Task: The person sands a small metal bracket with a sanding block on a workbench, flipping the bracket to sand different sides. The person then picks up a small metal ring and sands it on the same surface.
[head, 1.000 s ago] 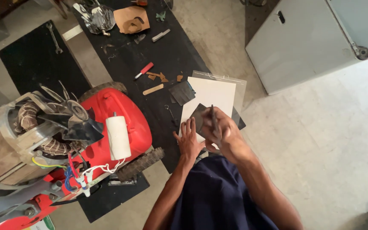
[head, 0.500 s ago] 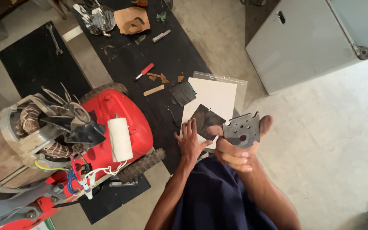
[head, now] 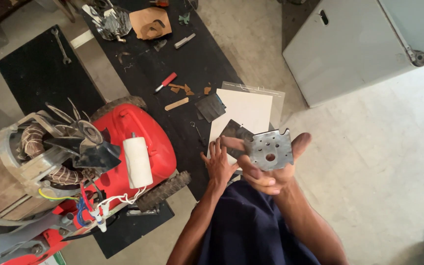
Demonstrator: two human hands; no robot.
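My right hand holds up a flat grey metal plate with several holes, its face turned toward me. My left hand rests with fingers spread on a white sheet lying on the black mat. A dark grey sheet lies on the white sheet, partly behind the plate and my right thumb. A second dark square piece sits at the white sheet's left edge.
A red machine with an exposed motor and fan and a white cylinder stands at left. On the mat lie a red-handled tool, brown gasket scraps, a cardboard piece and a wrench. A grey cabinet stands at right.
My right hand has lifted the metal plate off the sheets and turned its face up toward me. The left hand stayed on the white sheet.
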